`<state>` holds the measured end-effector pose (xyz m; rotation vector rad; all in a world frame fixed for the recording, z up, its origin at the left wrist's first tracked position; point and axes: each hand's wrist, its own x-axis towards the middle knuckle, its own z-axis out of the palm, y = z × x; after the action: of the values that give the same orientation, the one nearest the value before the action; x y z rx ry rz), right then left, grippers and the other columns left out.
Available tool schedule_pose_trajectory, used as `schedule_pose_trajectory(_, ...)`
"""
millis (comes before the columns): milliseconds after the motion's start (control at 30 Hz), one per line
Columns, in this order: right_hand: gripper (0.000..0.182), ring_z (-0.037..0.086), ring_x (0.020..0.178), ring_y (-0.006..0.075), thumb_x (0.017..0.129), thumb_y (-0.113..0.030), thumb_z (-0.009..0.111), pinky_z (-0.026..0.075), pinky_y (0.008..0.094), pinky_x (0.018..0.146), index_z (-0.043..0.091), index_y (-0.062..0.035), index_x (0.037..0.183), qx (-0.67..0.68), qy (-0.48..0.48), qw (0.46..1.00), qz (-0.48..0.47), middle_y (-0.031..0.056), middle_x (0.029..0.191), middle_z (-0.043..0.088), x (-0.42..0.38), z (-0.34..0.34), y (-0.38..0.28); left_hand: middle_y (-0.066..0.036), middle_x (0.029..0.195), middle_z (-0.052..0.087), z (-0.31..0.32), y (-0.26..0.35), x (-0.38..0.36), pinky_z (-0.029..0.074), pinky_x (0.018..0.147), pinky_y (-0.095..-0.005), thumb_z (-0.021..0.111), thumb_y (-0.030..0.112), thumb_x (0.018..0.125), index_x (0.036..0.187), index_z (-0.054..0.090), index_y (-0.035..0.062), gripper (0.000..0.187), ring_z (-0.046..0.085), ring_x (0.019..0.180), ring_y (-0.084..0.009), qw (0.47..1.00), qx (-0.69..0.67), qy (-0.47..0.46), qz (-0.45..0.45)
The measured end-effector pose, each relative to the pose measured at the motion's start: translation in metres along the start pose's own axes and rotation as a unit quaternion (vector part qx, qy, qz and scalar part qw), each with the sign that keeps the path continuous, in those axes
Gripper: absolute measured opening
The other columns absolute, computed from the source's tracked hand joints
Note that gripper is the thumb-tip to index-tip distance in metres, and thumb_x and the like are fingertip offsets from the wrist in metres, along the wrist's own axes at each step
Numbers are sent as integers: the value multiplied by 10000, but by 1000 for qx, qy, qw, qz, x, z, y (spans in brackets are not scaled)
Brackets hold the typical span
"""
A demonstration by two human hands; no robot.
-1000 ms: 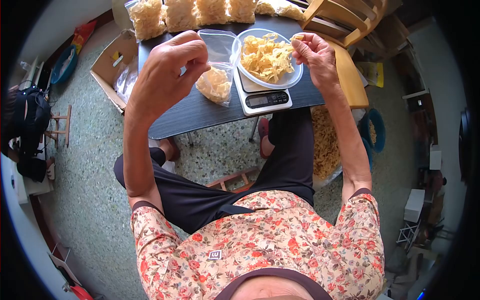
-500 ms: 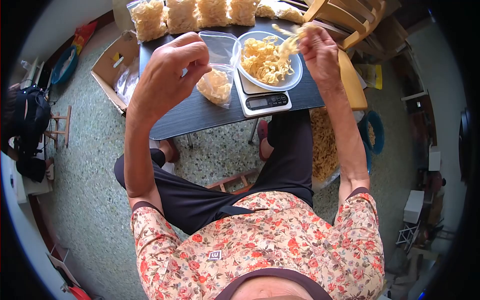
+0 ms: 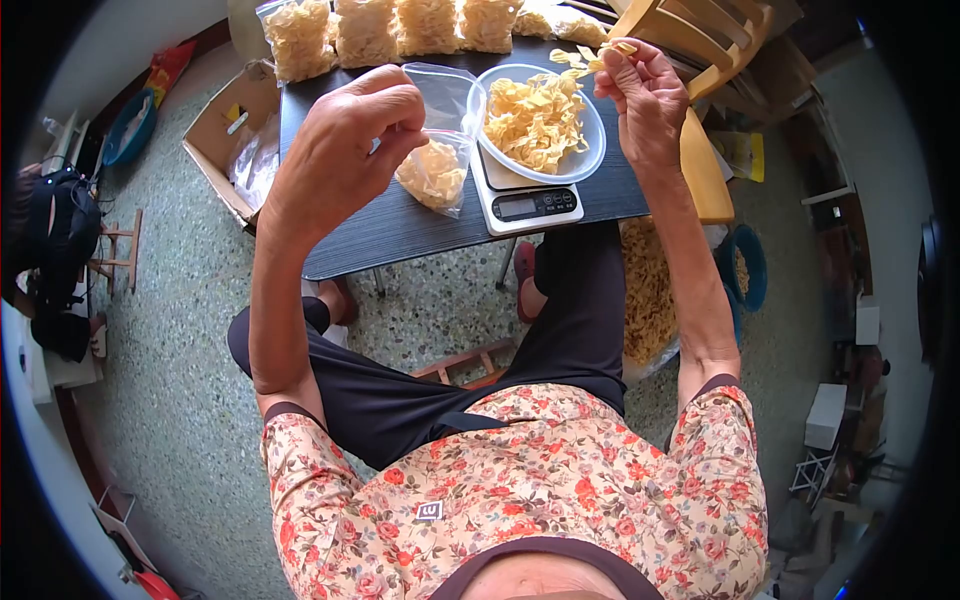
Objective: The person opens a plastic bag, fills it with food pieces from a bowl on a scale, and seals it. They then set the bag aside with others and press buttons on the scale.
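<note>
My left hand [image 3: 350,140] pinches the upper edge of a clear plastic bag [image 3: 434,175], which holds some pale yellow dried pieces at its bottom and leans on the table. Up at the right, my right hand [image 3: 648,95] holds a few dried strips [image 3: 582,60] between its fingertips, above and beside the rim of a white bowl [image 3: 597,150]. Inside the bowl is a heap of dried strips [image 3: 536,120]. Beneath it sits a white kitchen scale [image 3: 505,210] with a dark display panel.
Filled clear bags [image 3: 365,35] line the far edge of the dark table [image 3: 370,240]. A cardboard box [image 3: 205,150] stands on the left. To the right are a wooden chair [image 3: 700,35], a large bag of dried pieces [image 3: 648,300] and blue tubs [image 3: 745,255].
My right hand has shifted slightly right, away from the bowl, and the strips in it hang less low over the heap. My left hand has barely moved.
</note>
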<state>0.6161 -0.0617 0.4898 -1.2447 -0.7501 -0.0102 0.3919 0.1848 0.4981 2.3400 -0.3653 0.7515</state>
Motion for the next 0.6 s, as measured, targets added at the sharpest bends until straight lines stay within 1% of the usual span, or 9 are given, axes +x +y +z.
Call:
schedule_pose_trajectory(67,196,693,768,117,950,-68,748,592,266,697,686,10,1118,28,1,1000,7,61,939,723,2,3,-3,-133,844,547,3,1,1,457,638,-400,746,2,838,867,560,-13,189,558,694,-312,999,-28,17,8)
schedule_pose_trajectory(200,202,693,757,115,944,-79,758,593,260,685,677,-3,1113,81,-13,997,-5,61,921,720,12,16,-16,-131,840,541,5,1,2,454,635,-407,741,0,841,875,561,-11,184,550,689,-321,999,-30,19,20)
schedule_pose_trajectory(267,197,693,750,119,959,-93,743,593,254,681,673,-14,1126,71,-5,997,-3,61,906,715,21,11,-13,-76,883,589,5,2,1,481,641,-304,766,-21,844,865,600,-12,167,574,729,-186,1000,-18,-4,-1)
schedule_pose_trajectory(300,197,693,750,119,959,-93,743,593,254,681,673,-14,1126,72,-7,997,-3,61,906,715,19,21,-22,-76,883,589,6,2,2,481,641,-304,766,-21,844,865,600,-12,167,574,729,-186,1000,-17,-3,-1)
schedule_pose_trajectory(367,130,640,693,91,948,-66,733,551,240,630,700,-32,1069,86,8,996,16,18,848,662,10,54,-47,-134,844,540,7,4,3,454,633,-413,746,4,839,880,562,-12,189,546,688,-326,999,-45,12,11)
schedule_pose_trajectory(433,124,648,724,95,972,-41,695,549,214,649,683,-38,1095,86,-18,996,-23,23,883,673,7,64,-37,-135,842,540,8,4,3,454,633,-413,748,6,839,878,562,-13,191,548,688,-326,999,-46,17,15)
schedule_pose_trajectory(500,189,688,743,124,976,-107,726,577,261,670,677,-6,1128,5,-81,996,-35,68,908,716,-5,77,-32,-135,839,541,8,3,2,455,632,-412,750,8,839,875,563,-13,192,550,687,-325,998,-47,20,20)
schedule_pose_trajectory(533,190,679,735,119,986,-122,716,557,262,658,680,3,1124,-55,-77,995,-32,65,914,718,-16,89,-32,-135,837,543,7,4,2,457,633,-412,752,10,838,874,565,-12,192,554,689,-326,998,-48,22,16)
schedule_pose_trajectory(600,199,701,761,105,965,-99,734,563,237,636,686,13,1124,-92,-172,981,12,72,917,729,-20,93,-28,-136,835,545,4,4,0,458,633,-411,754,12,838,873,567,-11,191,558,690,-327,999,-47,24,11)
